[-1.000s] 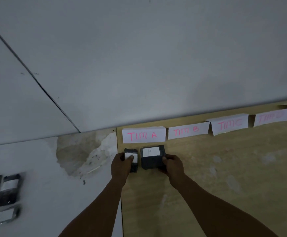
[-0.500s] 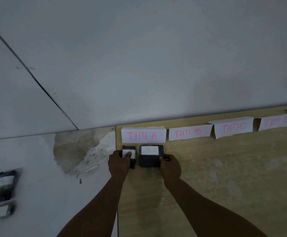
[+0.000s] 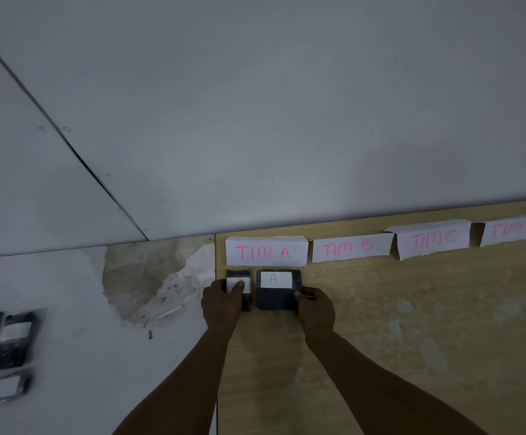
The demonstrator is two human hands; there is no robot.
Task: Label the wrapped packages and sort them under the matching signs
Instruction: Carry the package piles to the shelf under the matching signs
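Note:
Two black wrapped packages lie on the wooden board just below the white "TIM A" sign (image 3: 266,251). The narrow package (image 3: 245,288) on the left carries a white label that my thumb partly hides. My left hand (image 3: 222,304) grips it from its left side. The wider package (image 3: 276,290) beside it shows a white label marked "A". My right hand (image 3: 315,306) holds its lower right corner. Both packages rest flat and almost touch each other.
Signs "TIM B" (image 3: 348,246), "TIM C" (image 3: 432,238) and "TIM D" (image 3: 516,230) run to the right along the board's far edge (image 3: 381,216). Several more black labelled packages (image 3: 10,337) lie on the white floor at the far left. A patch of damaged flooring (image 3: 148,281) borders the board.
Both hands have pushed the two packages slightly up toward the "TIM A" sign. The view has shifted a little; the grips are unchanged.

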